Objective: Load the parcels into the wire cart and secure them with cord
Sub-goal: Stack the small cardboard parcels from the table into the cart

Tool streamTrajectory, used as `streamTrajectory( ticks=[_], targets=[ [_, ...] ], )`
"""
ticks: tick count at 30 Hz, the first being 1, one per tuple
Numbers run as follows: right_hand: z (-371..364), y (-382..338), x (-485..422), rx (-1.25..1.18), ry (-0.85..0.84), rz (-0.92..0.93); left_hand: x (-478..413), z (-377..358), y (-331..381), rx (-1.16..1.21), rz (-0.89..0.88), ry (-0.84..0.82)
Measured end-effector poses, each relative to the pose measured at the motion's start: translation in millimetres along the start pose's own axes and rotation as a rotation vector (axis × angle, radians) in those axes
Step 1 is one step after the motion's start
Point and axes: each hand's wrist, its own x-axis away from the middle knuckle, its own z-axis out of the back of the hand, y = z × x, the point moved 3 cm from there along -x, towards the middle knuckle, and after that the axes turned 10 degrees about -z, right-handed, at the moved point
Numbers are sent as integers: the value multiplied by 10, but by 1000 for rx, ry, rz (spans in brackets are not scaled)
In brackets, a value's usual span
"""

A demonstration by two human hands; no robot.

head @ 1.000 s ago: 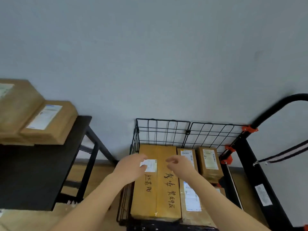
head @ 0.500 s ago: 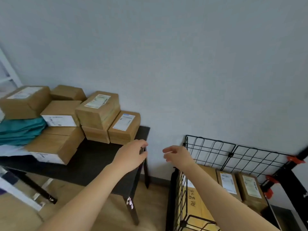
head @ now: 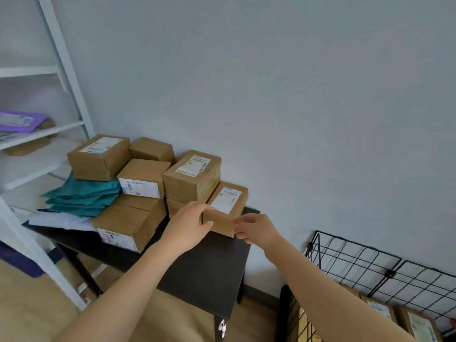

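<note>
A small brown parcel (head: pixel 228 201) with a white label lies at the near right end of a heap of parcels (head: pixel 192 174) on the black table (head: pixel 204 267). My left hand (head: pixel 190 223) clasps the parcel's left front corner, thumb on its top edge. The curled fingertips of my right hand (head: pixel 256 228) touch its right front corner. The parcel rests on the table. At the lower right stands the black wire cart (head: pixel 357 262), with labelled parcels (head: pixel 419 327) inside. No cord is in view.
Teal mailer bags (head: pixel 84 196) lie under a box at the table's left. A white shelf unit (head: pixel 61 58) stands at the left with a purple bag (head: pixel 19 122) on it. The grey wall is close behind the table and the cart.
My view swung left from the cart to the table. Both hands left the parcels in the cart and reached the small parcel on the table.
</note>
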Motion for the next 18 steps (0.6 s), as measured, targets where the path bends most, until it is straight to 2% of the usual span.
streamTrajectory(
  ticks=[18],
  targets=[
    [-228,-905,-1743,-67,-131,-106,-1590,388,-974,-20,157,29]
  ],
)
